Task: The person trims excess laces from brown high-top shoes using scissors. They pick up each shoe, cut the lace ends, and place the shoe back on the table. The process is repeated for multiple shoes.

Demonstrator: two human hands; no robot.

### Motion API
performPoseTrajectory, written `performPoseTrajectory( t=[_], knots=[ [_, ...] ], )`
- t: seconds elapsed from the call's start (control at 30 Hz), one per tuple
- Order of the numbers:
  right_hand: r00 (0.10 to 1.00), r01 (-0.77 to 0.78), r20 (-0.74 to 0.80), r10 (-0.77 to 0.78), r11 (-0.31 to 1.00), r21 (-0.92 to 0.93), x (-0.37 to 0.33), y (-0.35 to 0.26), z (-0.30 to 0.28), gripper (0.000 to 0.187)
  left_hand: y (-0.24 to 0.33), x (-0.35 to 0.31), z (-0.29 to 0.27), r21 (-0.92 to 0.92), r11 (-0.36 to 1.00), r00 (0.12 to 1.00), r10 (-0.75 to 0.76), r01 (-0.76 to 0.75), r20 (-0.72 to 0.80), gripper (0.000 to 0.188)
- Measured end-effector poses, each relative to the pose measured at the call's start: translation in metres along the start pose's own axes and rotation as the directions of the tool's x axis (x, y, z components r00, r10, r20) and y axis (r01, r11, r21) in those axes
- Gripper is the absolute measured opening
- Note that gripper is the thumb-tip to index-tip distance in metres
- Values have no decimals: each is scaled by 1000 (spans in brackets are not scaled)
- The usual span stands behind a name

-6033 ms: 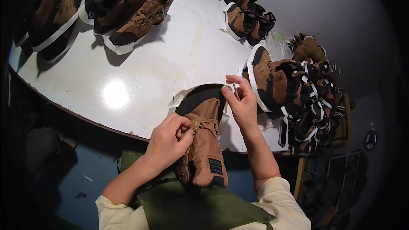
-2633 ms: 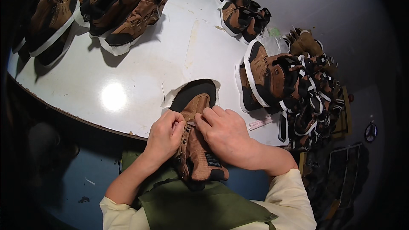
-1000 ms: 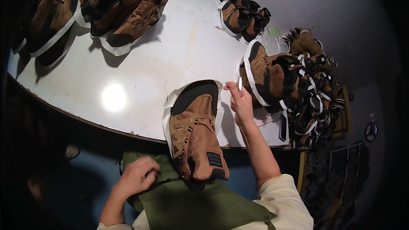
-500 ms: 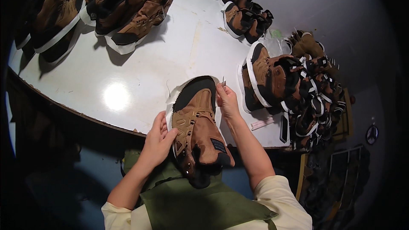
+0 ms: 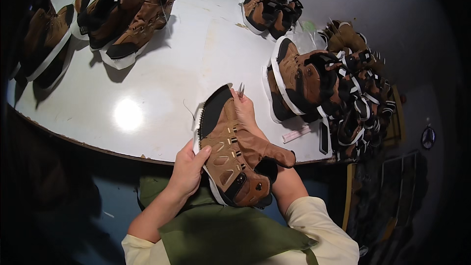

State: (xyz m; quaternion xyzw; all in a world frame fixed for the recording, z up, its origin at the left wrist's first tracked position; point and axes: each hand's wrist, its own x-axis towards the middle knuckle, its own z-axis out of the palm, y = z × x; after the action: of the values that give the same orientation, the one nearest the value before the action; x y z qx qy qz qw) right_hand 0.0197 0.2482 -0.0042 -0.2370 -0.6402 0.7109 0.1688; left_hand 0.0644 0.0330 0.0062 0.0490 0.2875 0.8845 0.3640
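A brown and black shoe upper (image 5: 223, 152), with a white edge and stitching around its bottom, is tilted on its side over the table's front edge and my green apron. My left hand (image 5: 189, 169) grips its side and white edge, thumb on the brown panel. Behind the toe, my right hand (image 5: 245, 113) is closed around small metal snips (image 5: 241, 90), their two pointed tips sticking up beyond the black toe. Part of my right hand and forearm is hidden by the upper. A loose thread (image 5: 188, 110) curls off the white edge near the toe.
Similar shoe uppers stand on the white table (image 5: 162, 98) at far left (image 5: 132, 44) and far back (image 5: 265, 14). To the right are more stacked uppers (image 5: 299, 78), a pinkish-white roll (image 5: 296, 134) and a black phone-like object (image 5: 324, 137).
The shoe upper has rolled onto its side, its opening swinging right, so its side panel faces up. My right hand has shifted behind the toe, and the snips' tips now show apart.
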Motion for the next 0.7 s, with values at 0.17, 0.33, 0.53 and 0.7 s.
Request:
performPoseTrajectory(
  t=[0.17,0.33,0.53,0.7],
  knots=[
    [1000,7,-27,-10,994,-112,2,3,-5,30,6,-2,7,1,998,998,-61,61,-5,39],
    [992,20,-114,-45,977,-212,6,1,-1,31,0,-8,11,-11,992,992,-125,125,-16,43],
    [994,89,-29,-105,939,-331,15,10,-9,32,-2,-9,11,-57,993,992,-104,108,66,49],
    [997,-12,-77,6,997,-81,5,-2,-20,34,1,-9,13,-73,994,996,-76,79,51,49]
  ],
)
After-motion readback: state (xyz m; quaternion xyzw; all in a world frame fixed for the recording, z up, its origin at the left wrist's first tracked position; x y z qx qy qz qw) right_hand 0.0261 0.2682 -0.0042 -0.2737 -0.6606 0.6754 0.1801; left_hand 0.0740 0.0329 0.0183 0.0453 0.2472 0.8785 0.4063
